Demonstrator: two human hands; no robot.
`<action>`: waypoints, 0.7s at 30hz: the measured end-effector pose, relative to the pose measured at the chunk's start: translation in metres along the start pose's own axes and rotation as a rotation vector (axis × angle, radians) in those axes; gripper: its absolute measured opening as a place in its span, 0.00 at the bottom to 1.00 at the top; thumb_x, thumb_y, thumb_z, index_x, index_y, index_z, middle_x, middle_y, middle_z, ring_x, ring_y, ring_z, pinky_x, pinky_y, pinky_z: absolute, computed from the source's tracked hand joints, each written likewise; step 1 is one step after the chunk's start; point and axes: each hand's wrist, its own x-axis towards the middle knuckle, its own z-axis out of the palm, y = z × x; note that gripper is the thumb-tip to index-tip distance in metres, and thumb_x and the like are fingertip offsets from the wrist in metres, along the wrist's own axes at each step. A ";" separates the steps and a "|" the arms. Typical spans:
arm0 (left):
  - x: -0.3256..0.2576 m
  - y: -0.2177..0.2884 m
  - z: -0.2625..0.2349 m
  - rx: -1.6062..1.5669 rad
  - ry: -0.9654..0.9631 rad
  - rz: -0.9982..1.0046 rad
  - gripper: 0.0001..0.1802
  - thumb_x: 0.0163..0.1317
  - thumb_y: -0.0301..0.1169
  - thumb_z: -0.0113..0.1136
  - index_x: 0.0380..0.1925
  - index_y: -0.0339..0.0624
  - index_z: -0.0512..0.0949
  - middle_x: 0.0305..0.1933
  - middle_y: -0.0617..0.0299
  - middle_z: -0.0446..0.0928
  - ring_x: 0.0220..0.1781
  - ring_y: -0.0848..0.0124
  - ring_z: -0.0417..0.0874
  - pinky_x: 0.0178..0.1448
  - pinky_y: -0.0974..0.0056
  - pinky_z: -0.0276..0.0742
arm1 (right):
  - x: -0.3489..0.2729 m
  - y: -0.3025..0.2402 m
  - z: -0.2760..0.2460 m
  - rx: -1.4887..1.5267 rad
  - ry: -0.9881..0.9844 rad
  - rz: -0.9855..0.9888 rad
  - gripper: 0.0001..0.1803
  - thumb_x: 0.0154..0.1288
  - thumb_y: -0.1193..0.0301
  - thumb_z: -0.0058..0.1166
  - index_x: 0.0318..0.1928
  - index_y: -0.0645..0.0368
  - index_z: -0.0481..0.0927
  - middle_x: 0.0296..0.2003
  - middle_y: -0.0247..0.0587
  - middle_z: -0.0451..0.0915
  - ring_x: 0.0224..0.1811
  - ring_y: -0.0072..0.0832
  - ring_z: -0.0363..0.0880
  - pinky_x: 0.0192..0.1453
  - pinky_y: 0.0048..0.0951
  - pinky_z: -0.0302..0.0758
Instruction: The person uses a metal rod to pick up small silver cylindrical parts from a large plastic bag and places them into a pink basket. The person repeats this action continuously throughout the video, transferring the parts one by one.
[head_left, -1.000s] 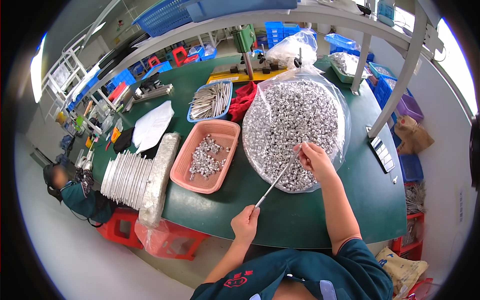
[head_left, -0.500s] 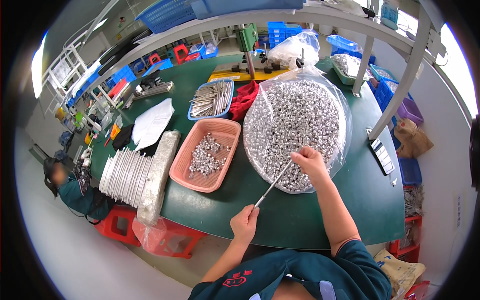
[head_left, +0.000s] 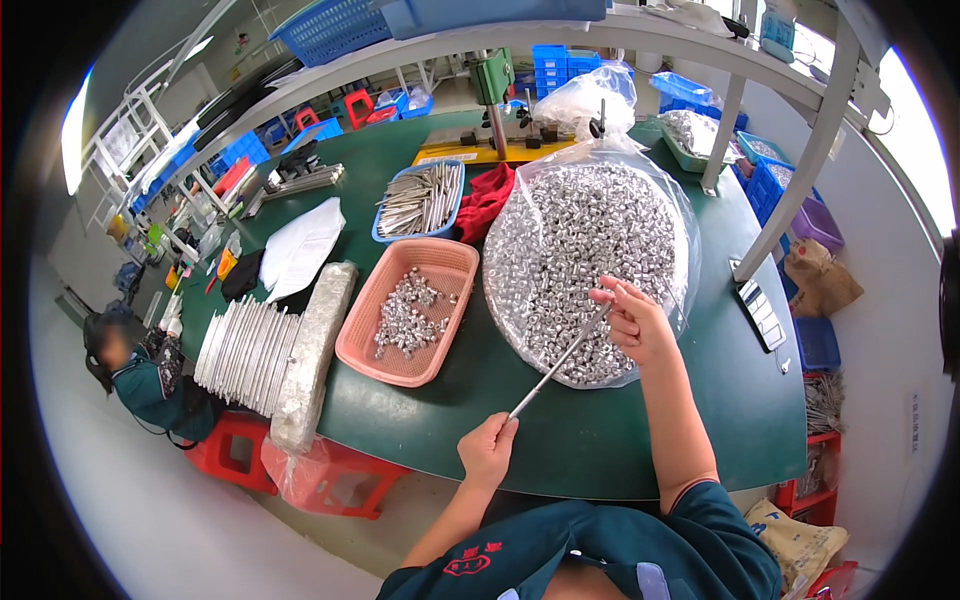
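My left hand (head_left: 487, 449) is closed around the lower end of a thin metal rod (head_left: 556, 367), which slants up to the right over the green table. At the rod's far end is my right hand (head_left: 637, 322), its fingers loosened and partly spread around the tip. Whether a small piece sits at the tip is hidden by the fingers. Under the right hand lies a large round heap of small silver metal fittings (head_left: 590, 240) in a clear plastic bag (head_left: 692, 222). To the left, a pink basket (head_left: 352, 352) contains fewer of the same fittings (head_left: 408, 312).
A blue basket of metal rods (head_left: 420, 197) stands behind the pink one, beside a red cloth (head_left: 486, 203). Farther left are stacked pale rods (head_left: 247, 355) and a wrapped long block (head_left: 312, 360). A phone (head_left: 762, 315) lies at the right edge. Another person (head_left: 150, 385) sits far left.
My right hand's fingers have loosened from their pinch on the rod's upper end and spread, with the hand shifting slightly right. My left hand keeps its hold on the rod.
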 end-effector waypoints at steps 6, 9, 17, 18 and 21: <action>0.001 0.000 -0.001 0.020 -0.025 0.026 0.07 0.65 0.31 0.65 0.37 0.39 0.82 0.20 0.63 0.73 0.21 0.76 0.72 0.28 0.69 0.68 | 0.004 0.009 -0.004 0.091 -0.107 0.050 0.15 0.79 0.66 0.41 0.58 0.57 0.74 0.54 0.47 0.81 0.15 0.10 0.54 0.12 0.14 0.52; 0.001 -0.001 0.000 0.033 -0.005 0.027 0.06 0.64 0.32 0.66 0.36 0.42 0.83 0.19 0.58 0.74 0.19 0.67 0.75 0.26 0.65 0.69 | 0.003 0.010 0.001 0.089 -0.112 0.062 0.16 0.79 0.66 0.40 0.59 0.56 0.74 0.56 0.44 0.80 0.14 0.10 0.54 0.12 0.14 0.52; 0.002 0.003 -0.001 0.023 0.004 0.035 0.07 0.65 0.30 0.65 0.37 0.37 0.82 0.20 0.63 0.73 0.21 0.78 0.72 0.28 0.70 0.68 | 0.006 0.024 0.001 0.151 -0.122 0.023 0.16 0.80 0.66 0.40 0.59 0.58 0.75 0.57 0.44 0.80 0.14 0.11 0.54 0.15 0.15 0.56; 0.001 0.003 -0.001 0.025 0.006 0.033 0.07 0.65 0.30 0.65 0.37 0.37 0.82 0.20 0.63 0.73 0.21 0.78 0.72 0.28 0.70 0.68 | 0.007 0.025 0.000 0.180 -0.140 0.020 0.15 0.80 0.67 0.41 0.57 0.58 0.76 0.56 0.44 0.80 0.14 0.11 0.54 0.16 0.15 0.56; 0.001 0.001 -0.001 0.028 0.007 0.025 0.07 0.66 0.30 0.65 0.37 0.37 0.82 0.20 0.63 0.74 0.21 0.78 0.72 0.28 0.70 0.68 | 0.007 0.029 0.002 0.089 -0.080 -0.092 0.13 0.79 0.69 0.43 0.54 0.59 0.79 0.52 0.44 0.82 0.15 0.11 0.56 0.16 0.15 0.57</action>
